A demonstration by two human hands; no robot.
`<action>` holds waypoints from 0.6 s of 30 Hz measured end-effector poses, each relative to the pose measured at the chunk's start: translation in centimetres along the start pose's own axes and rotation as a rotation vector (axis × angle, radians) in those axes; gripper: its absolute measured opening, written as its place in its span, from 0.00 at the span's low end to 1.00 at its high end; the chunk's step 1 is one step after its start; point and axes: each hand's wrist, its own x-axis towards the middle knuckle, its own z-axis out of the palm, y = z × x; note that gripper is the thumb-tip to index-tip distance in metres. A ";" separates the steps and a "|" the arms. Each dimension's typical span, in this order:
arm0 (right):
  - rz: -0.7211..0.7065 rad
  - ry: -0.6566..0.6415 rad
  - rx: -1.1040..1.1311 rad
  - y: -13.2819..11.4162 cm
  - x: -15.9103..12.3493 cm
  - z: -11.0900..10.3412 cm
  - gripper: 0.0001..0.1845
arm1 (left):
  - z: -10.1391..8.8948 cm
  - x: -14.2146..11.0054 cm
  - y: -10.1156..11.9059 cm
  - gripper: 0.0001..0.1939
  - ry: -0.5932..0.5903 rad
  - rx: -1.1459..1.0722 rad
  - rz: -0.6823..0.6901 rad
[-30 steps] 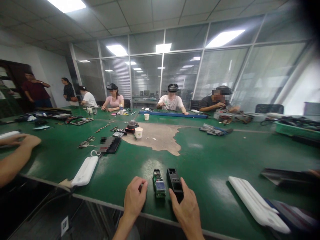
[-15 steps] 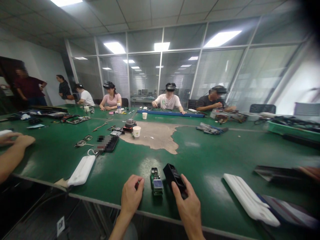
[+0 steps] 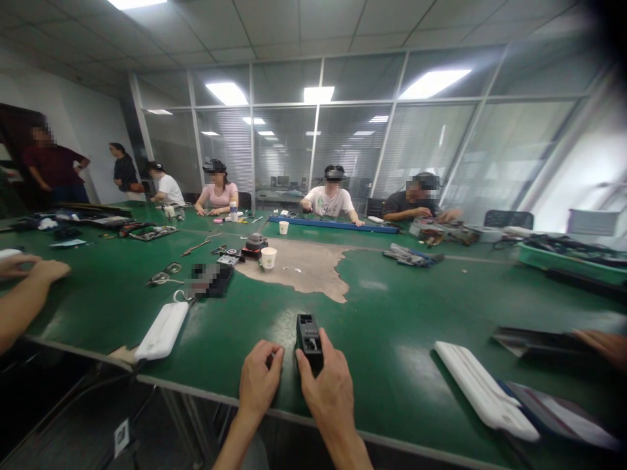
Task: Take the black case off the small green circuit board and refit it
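Note:
A black plastic housing (image 3: pixel 308 334) with cut-out openings is held in my right hand (image 3: pixel 327 382), thumb on one side and fingers on the other. It sits over the spot where the green circuit board with a small screen lay, and the board is almost wholly hidden beneath it. Just left of the housing, my left hand (image 3: pixel 262 375) rests on the green table (image 3: pixel 392 391) near its front edge. Its fingers are curled, with thumb and forefinger brought together; whatever they may hold is hidden.
A white power bank (image 3: pixel 161 331) lies to the left, and a long white case (image 3: pixel 482 388) to the right. Beyond are a paper cup (image 3: pixel 268 258), glasses (image 3: pixel 165 275) and gloves (image 3: pixel 410 255). Co-workers sit across the table; other people's hands (image 3: pixel 36 271) show at both sides.
My right hand has moved left with the black housing and brought it over the circuit board, which is now covered. The left hand has stayed nearly still.

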 end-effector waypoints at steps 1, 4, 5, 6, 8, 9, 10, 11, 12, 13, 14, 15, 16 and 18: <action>-0.012 -0.005 -0.016 -0.1 -0.1 0.2 0.34 | 0.0 0.0 0.0 0.15 -0.003 -0.001 0.000; -0.042 -0.003 -0.045 0.2 -0.5 0.7 0.33 | 0.0 0.0 -0.2 0.15 -0.006 0.002 -0.002; -0.049 0.000 -0.052 0.4 -0.8 0.8 0.32 | 0.0 0.0 -0.2 0.15 -0.005 0.003 -0.003; -0.053 0.002 -0.058 0.6 -1.1 1.0 0.32 | 0.1 0.0 -0.3 0.15 -0.003 0.002 -0.003; -0.055 0.002 -0.069 1.2 -1.8 1.2 0.32 | 0.0 0.0 -0.4 0.15 -0.001 0.000 0.000; -0.053 -0.002 -0.070 1.4 -2.1 1.3 0.33 | 0.0 0.0 -0.4 0.15 -0.001 -0.002 0.002; -0.054 -0.009 -0.066 1.7 -2.3 1.3 0.33 | 0.0 0.0 -0.4 0.15 0.001 -0.003 0.005; -0.057 -0.014 -0.059 1.8 -2.5 1.4 0.34 | 0.0 0.0 -0.3 0.15 0.002 -0.004 0.008; -0.060 -0.015 -0.049 1.9 -2.6 1.4 0.35 | 0.0 0.0 -0.3 0.15 0.003 -0.002 0.011; -0.062 -0.012 -0.037 2.0 -2.6 1.4 0.36 | -0.1 0.0 -0.3 0.15 0.004 0.002 0.013; -0.063 -0.006 -0.025 2.0 -2.5 1.5 0.37 | -0.1 0.0 -0.3 0.15 0.004 0.007 0.016; -0.062 0.002 -0.013 2.0 -2.3 1.5 0.38 | -0.1 0.0 -0.2 0.15 0.004 0.013 0.018; -0.059 0.007 -0.003 2.0 -2.2 1.5 0.38 | -0.1 0.0 -0.2 0.15 0.004 0.019 0.020; -0.049 0.001 0.006 2.1 -1.9 1.5 0.37 | -0.1 0.0 -0.2 0.16 0.007 0.029 0.021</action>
